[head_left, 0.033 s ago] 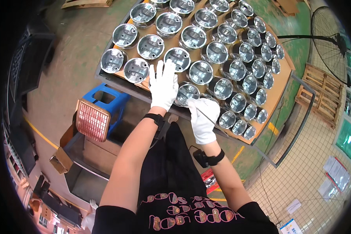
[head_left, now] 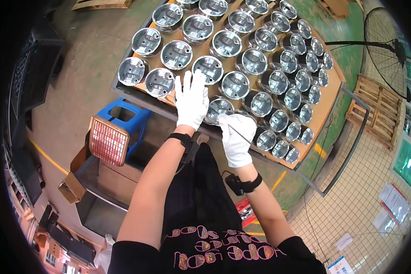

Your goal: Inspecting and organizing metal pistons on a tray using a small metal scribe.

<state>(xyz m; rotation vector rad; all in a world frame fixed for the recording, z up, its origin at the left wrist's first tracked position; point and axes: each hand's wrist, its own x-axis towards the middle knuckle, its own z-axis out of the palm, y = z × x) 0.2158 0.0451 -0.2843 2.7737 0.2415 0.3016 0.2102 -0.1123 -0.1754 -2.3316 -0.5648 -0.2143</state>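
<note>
Shiny metal pistons stand in rows, crowns up, on a brown board (head_left: pixel 326 98) atop a cart. My left hand (head_left: pixel 192 104), in a white glove, has its fingers spread; the fingertips reach the near rim of one piston (head_left: pixel 207 68). My right hand (head_left: pixel 237 137), gloved too, is closed around a thin dark rod (head_left: pixel 243 136) that slants across it. Just left of its fingertips is a front-row piston (head_left: pixel 220 108). Another piston behind that hand is partly hidden, and I cannot tell whether the rod touches any of them.
A blue plastic stool (head_left: pixel 139 121) with a woven seat pad (head_left: pixel 108 140) stands left of the cart, by a grey bin (head_left: pixel 100 219). The cart's bent metal handle (head_left: pixel 351 148) juts out at right. Farther right are wooden pallets (head_left: pixel 374 112) and a large fan (head_left: pixel 386 55).
My right hand has shifted very slightly to the left with the rod in it. My left hand and the pistons look unchanged.
</note>
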